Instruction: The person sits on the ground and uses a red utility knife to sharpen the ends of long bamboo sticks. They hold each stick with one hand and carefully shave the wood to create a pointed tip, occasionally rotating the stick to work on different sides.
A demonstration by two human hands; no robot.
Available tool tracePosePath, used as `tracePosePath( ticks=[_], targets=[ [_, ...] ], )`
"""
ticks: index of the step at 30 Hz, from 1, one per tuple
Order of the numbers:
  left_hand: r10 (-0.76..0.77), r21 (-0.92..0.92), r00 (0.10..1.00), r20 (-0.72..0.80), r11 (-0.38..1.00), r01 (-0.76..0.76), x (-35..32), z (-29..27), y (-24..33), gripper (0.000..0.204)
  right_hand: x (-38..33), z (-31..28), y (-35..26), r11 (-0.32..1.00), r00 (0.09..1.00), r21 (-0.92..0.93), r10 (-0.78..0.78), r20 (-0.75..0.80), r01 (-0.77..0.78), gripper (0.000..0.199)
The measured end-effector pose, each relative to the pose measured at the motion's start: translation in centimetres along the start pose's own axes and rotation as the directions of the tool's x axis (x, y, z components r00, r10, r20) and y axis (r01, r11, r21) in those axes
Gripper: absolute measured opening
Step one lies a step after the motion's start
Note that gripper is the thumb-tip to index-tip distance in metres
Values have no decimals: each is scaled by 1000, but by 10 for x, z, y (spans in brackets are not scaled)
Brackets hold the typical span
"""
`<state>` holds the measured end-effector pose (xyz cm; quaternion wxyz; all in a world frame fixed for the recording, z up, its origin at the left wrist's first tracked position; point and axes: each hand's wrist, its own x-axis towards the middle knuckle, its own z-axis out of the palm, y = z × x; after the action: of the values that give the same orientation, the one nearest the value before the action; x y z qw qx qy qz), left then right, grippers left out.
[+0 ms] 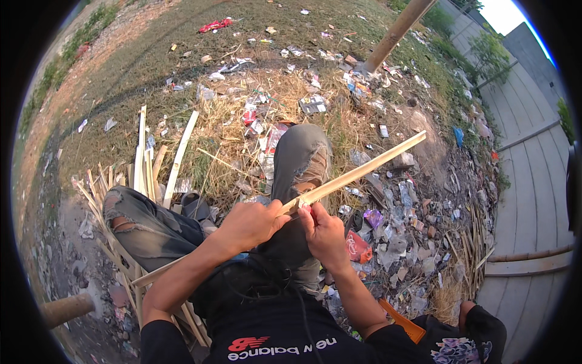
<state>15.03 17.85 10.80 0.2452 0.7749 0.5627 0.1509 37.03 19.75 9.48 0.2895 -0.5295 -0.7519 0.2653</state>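
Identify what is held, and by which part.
The left hand grips a pale strip well back from its far end; the right hand touches it just beyond, its own hold unclear.

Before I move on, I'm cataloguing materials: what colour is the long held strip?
The held strip is pale yellow-tan, best seen in the head view.

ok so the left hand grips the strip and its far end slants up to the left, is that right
Not quite: the left hand does grip the strip, but its far end slants up to the right, as the head view shows.
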Motion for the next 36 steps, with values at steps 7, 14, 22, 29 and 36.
tracePosePath(
  ticks=[7,14,22,29,36],
  targets=[
    [-56,46,997,-54,997,58,-15,0,9,43,-4,9,-2,989,994,-128,-81,-78,71,39],
    [-98,62,991,-94,993,104,-27,2,12,43,-9,14,0,988,992,-127,-103,-74,93,38],
    [-147,58,988,-46,987,150,-82,2,10,47,-8,-1,16,998,986,50,-32,-164,41,38],
    [-127,-40,992,-13,991,126,-36,10,16,45,-21,-9,11,998,993,3,-64,-96,65,41],
    [-88,-59,996,-28,995,86,-12,12,17,43,-11,-4,1,990,990,-71,-124,-61,119,36]
  ],
)
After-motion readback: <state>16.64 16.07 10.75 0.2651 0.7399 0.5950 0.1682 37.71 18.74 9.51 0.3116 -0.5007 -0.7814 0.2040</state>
